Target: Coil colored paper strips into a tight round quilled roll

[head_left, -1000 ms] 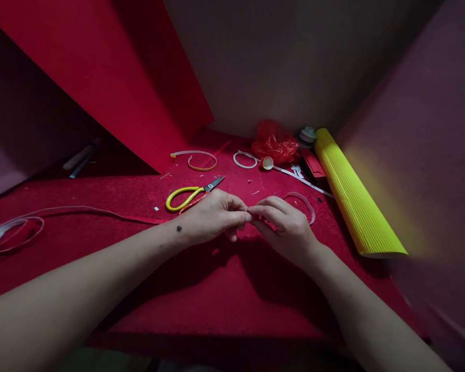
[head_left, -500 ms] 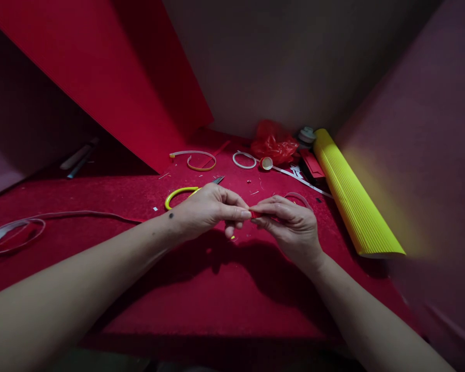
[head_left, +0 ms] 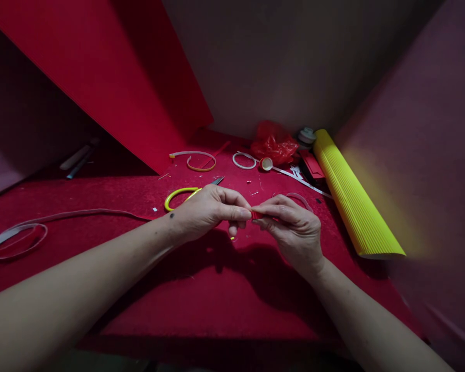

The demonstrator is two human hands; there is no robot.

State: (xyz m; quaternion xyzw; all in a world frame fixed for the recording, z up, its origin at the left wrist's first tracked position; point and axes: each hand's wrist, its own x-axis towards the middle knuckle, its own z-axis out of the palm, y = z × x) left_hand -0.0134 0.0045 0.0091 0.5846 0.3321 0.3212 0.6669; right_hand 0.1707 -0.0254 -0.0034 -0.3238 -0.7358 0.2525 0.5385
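Note:
Between my two hands, above the middle of the red cloth, is a small red piece of ridged paper (head_left: 254,214), mostly covered by fingertips. My left hand (head_left: 213,209) pinches its left side between thumb and forefinger. From the right, my right hand (head_left: 292,227) grips it with thumb and fingers, the fingertips of both hands almost touching. A long red strip with a pale back (head_left: 89,212) runs from a loose curl at the left to behind my left forearm. Yellow-handled scissors (head_left: 178,195) lie partly hidden behind my left hand.
A large red sheet (head_left: 139,77) leans at the back left. At the right lies a rolled yellow corrugated sheet (head_left: 352,196). Near the back are a red plastic bag (head_left: 275,143), a lidded jar (head_left: 307,136), a small round coil (head_left: 266,164), curled strips (head_left: 201,168) and paper scraps.
My right hand has shifted very slightly right, and a little more of the red piece shows between the fingertips. The long strip at the left has moved slightly. Both pinches remain.

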